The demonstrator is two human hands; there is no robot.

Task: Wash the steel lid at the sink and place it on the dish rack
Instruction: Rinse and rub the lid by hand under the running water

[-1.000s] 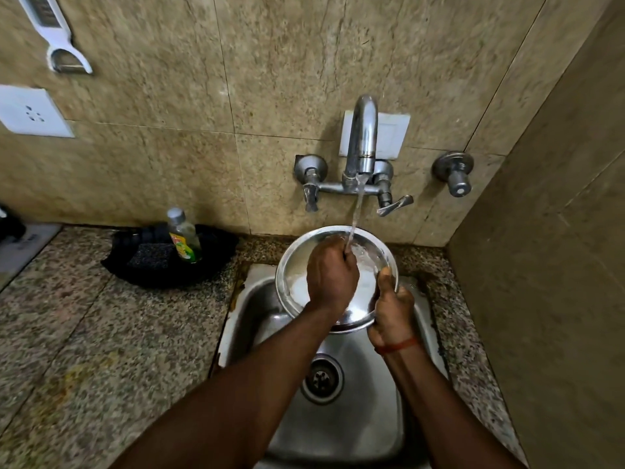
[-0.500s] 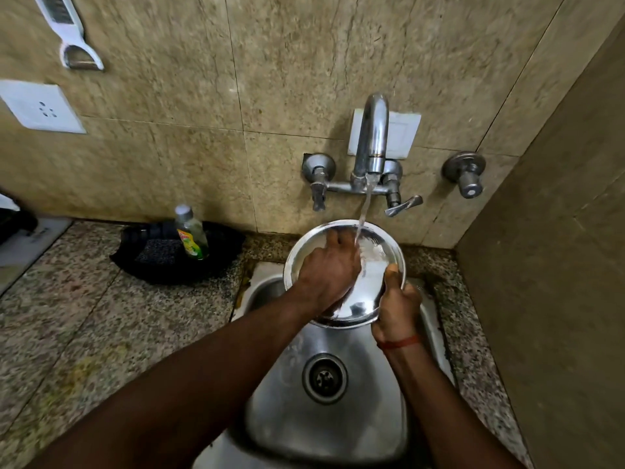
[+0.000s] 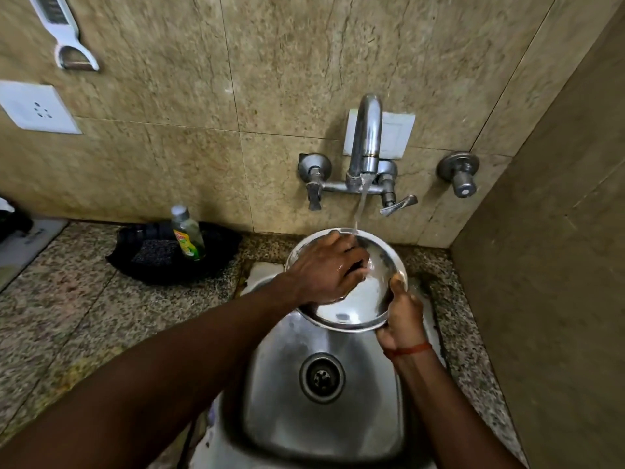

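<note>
The round steel lid (image 3: 358, 306) is held tilted over the steel sink (image 3: 280, 384), its hollow side facing me. My right hand (image 3: 400, 313) grips its right rim, thumb on the inside. My left hand (image 3: 329, 269) lies flat inside the lid with fingers spread across the wet surface, holding nothing. A thin stream of water from the tap (image 3: 367, 140) lands on the lid's upper edge by my left fingers. No dish rack is in view.
A black basket (image 3: 148, 262) with a dish soap bottle (image 3: 187, 233) and a scrubber stands on the granite counter (image 3: 67, 316) left of the sink. A tiled wall rises close on the right. A peeler (image 3: 64, 32) hangs on the wall at upper left.
My left hand has slid up and to the left across the inside of the lid, fingers now reaching its top rim. The lid stays under the running water in my right hand.
</note>
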